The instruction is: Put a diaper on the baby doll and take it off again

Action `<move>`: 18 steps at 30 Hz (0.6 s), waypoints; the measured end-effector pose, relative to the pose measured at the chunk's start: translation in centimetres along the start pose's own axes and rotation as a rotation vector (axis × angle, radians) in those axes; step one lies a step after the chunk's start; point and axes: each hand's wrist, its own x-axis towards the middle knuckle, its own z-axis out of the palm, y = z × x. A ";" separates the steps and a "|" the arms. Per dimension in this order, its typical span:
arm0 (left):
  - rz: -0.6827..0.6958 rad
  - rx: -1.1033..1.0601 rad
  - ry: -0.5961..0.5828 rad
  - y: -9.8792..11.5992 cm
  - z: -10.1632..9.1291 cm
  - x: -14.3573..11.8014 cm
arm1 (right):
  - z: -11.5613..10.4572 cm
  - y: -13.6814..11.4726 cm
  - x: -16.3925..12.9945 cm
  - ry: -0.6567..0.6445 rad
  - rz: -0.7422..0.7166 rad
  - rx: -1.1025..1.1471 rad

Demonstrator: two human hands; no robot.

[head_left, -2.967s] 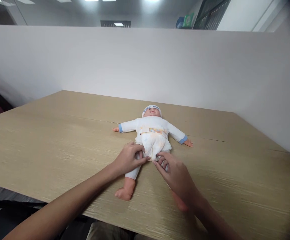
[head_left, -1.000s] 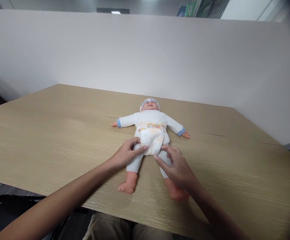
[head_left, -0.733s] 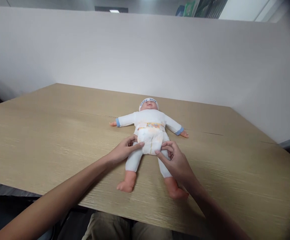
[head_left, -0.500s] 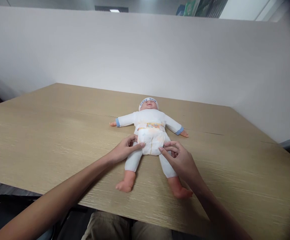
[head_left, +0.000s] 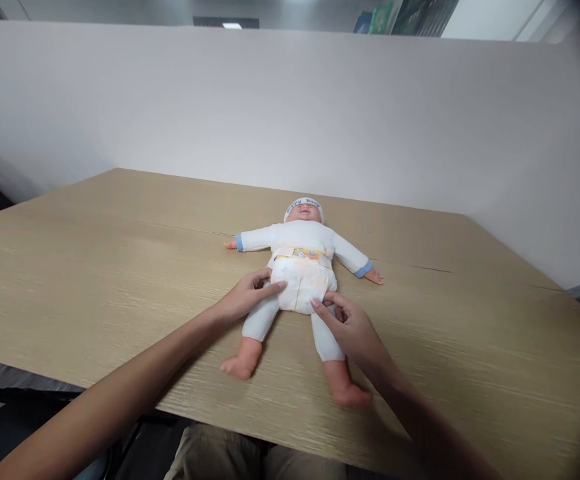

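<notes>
A baby doll (head_left: 302, 267) lies on its back near the middle of a light wooden desk (head_left: 95, 267), its head toward the far side and its bare feet toward the near edge. It wears a white long-sleeved suit with blue cuffs, a white headband (head_left: 304, 203) with dark lettering, and a white diaper (head_left: 302, 288) with a coloured strip at the waist. Both of its arms are spread out flat to the left and right. The left hand (head_left: 243, 303) rests at the left lower edge of the diaper, where the doll's leg begins, its fingers (head_left: 274, 287) laid flat against the diaper and the grip narrow, pressing rather than enclosing. The right hand (head_left: 351, 328) sits at the right lower edge of the diaper, over the top of the other leg, thumb and fingertips drawn close in a narrow pinch on the diaper's edge. Both forearms reach in from the near side. A white partition (head_left: 290, 113) stands along the far side of the desk.
</notes>
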 end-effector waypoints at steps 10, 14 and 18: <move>0.017 -0.126 0.062 -1.0 0.3 0.6 | -0.1 0.0 -0.4 0.124 -0.026 -0.107; 0.014 -0.168 0.080 -1.2 0.1 0.8 | 0.1 0.5 0.0 0.116 -0.042 -0.069; 0.027 -0.165 0.081 -1.1 0.2 0.8 | 0.2 0.7 0.1 0.103 -0.057 0.012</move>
